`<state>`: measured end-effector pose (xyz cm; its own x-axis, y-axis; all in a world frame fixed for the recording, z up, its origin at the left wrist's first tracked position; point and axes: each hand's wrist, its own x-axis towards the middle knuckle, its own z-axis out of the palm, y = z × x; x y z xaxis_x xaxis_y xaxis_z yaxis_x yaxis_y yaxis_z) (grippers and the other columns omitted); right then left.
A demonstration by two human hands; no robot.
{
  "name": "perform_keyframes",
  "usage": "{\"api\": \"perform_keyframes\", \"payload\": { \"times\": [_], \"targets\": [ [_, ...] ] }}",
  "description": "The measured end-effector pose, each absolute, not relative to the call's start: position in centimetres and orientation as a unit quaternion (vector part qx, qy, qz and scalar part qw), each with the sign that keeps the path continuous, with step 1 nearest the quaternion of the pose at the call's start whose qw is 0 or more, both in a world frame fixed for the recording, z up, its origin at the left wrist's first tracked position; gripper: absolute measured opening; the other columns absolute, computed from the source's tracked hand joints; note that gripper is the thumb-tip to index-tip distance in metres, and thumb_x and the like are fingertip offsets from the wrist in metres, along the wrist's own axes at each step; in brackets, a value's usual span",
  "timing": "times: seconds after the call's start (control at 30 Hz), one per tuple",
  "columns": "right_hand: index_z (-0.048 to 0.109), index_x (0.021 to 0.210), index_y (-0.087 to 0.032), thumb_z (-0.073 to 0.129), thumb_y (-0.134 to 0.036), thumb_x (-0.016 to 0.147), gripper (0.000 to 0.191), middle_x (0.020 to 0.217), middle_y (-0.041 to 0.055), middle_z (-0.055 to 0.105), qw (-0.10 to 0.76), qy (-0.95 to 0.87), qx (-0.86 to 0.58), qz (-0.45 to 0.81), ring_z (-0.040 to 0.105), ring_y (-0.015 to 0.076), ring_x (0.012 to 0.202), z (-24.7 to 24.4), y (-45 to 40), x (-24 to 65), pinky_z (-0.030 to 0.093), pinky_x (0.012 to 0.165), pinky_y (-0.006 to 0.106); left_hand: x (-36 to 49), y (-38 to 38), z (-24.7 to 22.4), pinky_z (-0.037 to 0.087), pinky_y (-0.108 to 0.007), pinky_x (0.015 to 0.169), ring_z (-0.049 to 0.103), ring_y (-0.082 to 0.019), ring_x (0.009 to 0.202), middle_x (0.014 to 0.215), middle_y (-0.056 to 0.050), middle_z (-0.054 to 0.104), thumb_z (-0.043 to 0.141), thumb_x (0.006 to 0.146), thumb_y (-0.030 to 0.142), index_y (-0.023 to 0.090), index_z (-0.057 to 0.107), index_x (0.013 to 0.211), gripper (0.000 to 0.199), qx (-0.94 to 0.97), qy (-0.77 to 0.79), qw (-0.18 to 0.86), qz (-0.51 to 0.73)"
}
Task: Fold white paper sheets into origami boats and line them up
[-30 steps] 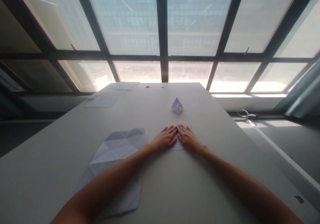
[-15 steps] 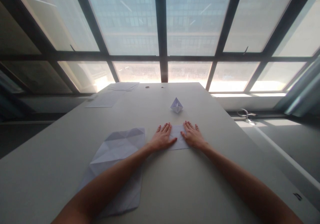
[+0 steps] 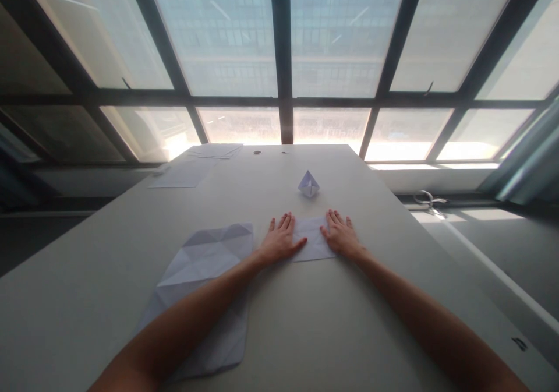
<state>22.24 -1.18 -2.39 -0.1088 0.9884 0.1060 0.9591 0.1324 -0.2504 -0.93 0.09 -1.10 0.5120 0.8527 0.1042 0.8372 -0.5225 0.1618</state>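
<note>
A small white sheet of paper (image 3: 312, 242) with faint creases lies flat on the table between my hands. My left hand (image 3: 280, 239) rests palm down on its left side, fingers stretched out and the thumb pointing inward over the paper. On the right side, my right hand (image 3: 342, 236) lies flat too, fingers spread, its thumb at the paper. Both hands cover parts of the sheet's side edges. Just beyond them stands a folded paper boat (image 3: 308, 184) with a pointed peak.
A larger creased sheet (image 3: 209, 258) lies at the left, partly under my left forearm. More white sheets (image 3: 181, 173) are at the table's far left. The white table (image 3: 297, 328) reaches toward tall windows. A cable (image 3: 430, 200) lies beyond the right edge.
My hands have moved apart, the right one outward to the right and the left one slightly left. More of the small sheet shows between them. The paper boat has stayed put.
</note>
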Motion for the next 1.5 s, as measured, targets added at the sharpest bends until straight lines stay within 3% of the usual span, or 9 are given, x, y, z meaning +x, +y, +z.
{"api": "perform_keyframes", "payload": {
  "times": [0.27,0.4,0.53,0.63,0.83,0.93,1.07,1.3,1.5],
  "targets": [
    [0.025,0.152,-0.007,0.029,-0.044,0.098,0.066,0.159,0.0147,0.02,0.108,-0.736,-0.667,0.051,0.014,0.0266,0.147,-2.3,-1.1,22.1,0.007,0.117,0.053,-0.9,0.1,-1.2,0.01,-0.052,0.118,0.014,-0.031,0.148,0.158,-0.019,0.022,0.027,0.091,0.07,0.007,0.026,0.151,0.087,0.865,0.497,0.026,0.067],
    [0.028,0.151,-0.008,0.031,-0.042,0.098,0.064,0.158,0.0155,0.023,0.119,-0.734,-0.667,0.044,0.016,0.0266,0.147,-2.3,-1.2,22.0,0.009,0.116,0.054,-0.7,0.2,-0.9,0.007,-0.053,0.119,0.018,-0.03,0.147,0.157,-0.018,0.027,0.037,0.094,0.056,0.009,0.035,0.147,0.071,0.871,0.479,0.007,0.106],
    [0.03,0.15,-0.009,0.033,-0.041,0.098,0.061,0.158,0.0167,0.024,0.124,-0.736,-0.665,0.044,0.018,0.0275,0.146,-2.3,-1.3,21.9,0.01,0.116,0.054,-0.3,0.3,-0.7,0.013,-0.04,0.121,0.024,-0.022,0.146,0.156,-0.013,0.032,0.039,0.097,0.04,0.012,0.039,0.146,0.056,0.918,0.375,0.029,0.127],
    [0.033,0.149,-0.009,0.035,-0.038,0.098,0.059,0.157,0.0188,0.024,0.125,-0.736,-0.664,0.034,0.018,0.0293,0.146,-2.0,-1.5,21.7,0.011,0.115,0.055,-0.2,0.1,-0.7,0.02,-0.038,0.119,0.027,-0.022,0.145,0.156,-0.011,0.032,0.039,0.098,0.045,0.015,0.038,0.147,0.058,0.935,0.332,0.066,0.109],
    [0.046,0.141,-0.009,0.037,-0.028,0.097,0.049,0.155,0.0178,0.03,0.148,-0.805,-0.574,-0.008,0.017,0.026,0.147,-0.8,-2.2,20.9,0.007,0.118,0.049,-0.3,-0.1,-0.7,0.016,-0.04,0.12,0.02,-0.023,0.147,0.159,-0.007,0.025,0.034,0.099,0.051,0.02,0.029,0.152,0.062,0.938,0.329,0.069,0.085],
    [0.038,0.147,-0.01,0.033,-0.033,0.099,0.054,0.154,0.0144,0.034,0.141,-0.846,-0.511,0.046,0.024,0.0213,0.145,-0.8,-2.4,20.4,0.013,0.118,0.043,-0.2,-0.2,-0.5,0.015,-0.038,0.12,0.018,-0.022,0.148,0.159,-0.006,0.023,0.032,0.1,0.051,0.021,0.021,0.155,0.064,0.939,0.327,0.067,0.085],
    [0.028,0.152,-0.01,0.03,-0.043,0.099,0.062,0.157,0.0128,0.028,0.127,-0.844,-0.514,0.079,0.021,0.0209,0.146,-1.1,-2.3,20.3,0.012,0.119,0.044,-0.1,-0.2,-0.4,0.014,-0.037,0.119,0.017,-0.02,0.148,0.16,-0.005,0.02,0.031,0.099,0.053,0.021,0.017,0.155,0.066,0.937,0.332,0.072,0.077],
    [0.027,0.153,-0.015,0.028,-0.05,0.099,0.064,0.159,0.0105,0.022,0.106,-0.81,-0.572,0.076,0.015,0.0233,0.148,-1.4,-2.1,20.5,0.007,0.118,0.049,-0.2,0.0,-0.5,0.012,-0.036,0.12,0.017,-0.021,0.148,0.159,-0.008,0.023,0.027,0.1,0.054,0.016,0.025,0.153,0.066,0.939,0.33,0.066,0.063],
    [0.024,0.153,-0.012,0.027,-0.047,0.099,0.064,0.16,0.0126,0.019,0.103,-0.77,-0.625,0.072,0.013,0.0253,0.148,-1.7,-1.5,21.1,0.005,0.117,0.054,-0.4,0.2,-0.6,0.012,-0.037,0.12,0.015,-0.022,0.148,0.16,-0.008,0.02,0.029,0.099,0.054,0.016,0.026,0.153,0.066,0.941,0.329,0.065,0.051]
  ]
}}
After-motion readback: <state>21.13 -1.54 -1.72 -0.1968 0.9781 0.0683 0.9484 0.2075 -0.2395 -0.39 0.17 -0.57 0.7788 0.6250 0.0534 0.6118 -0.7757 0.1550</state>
